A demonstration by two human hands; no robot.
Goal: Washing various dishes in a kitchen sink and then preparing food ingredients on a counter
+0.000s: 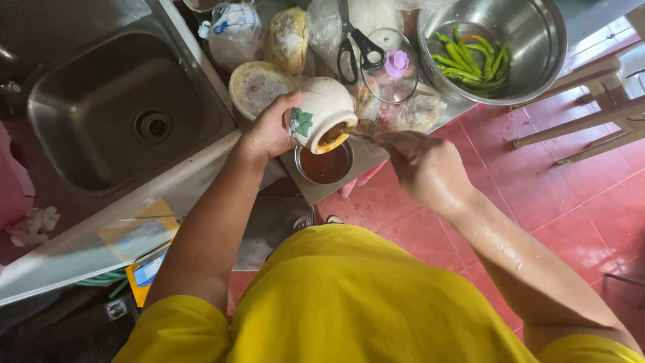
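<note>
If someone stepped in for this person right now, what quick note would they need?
Left hand: holds the cream ceramic jar tipped over the small metal bowl.
Right hand: holds a thin utensil at the jar's mouth.
Done: brown sauce already lies in the bowl.
Left: orange-brown paste still shows inside the jar.
Nearby: scissors, big steel bowl of green chillies, sink.

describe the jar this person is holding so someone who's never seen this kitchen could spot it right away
Start at the steel sink and go right along the counter to its front edge, where a small steel bowl holds brown sauce. The jar is tipped over that bowl in the left hand. It is the only cream ceramic pot, with a green leaf on its side.
</note>
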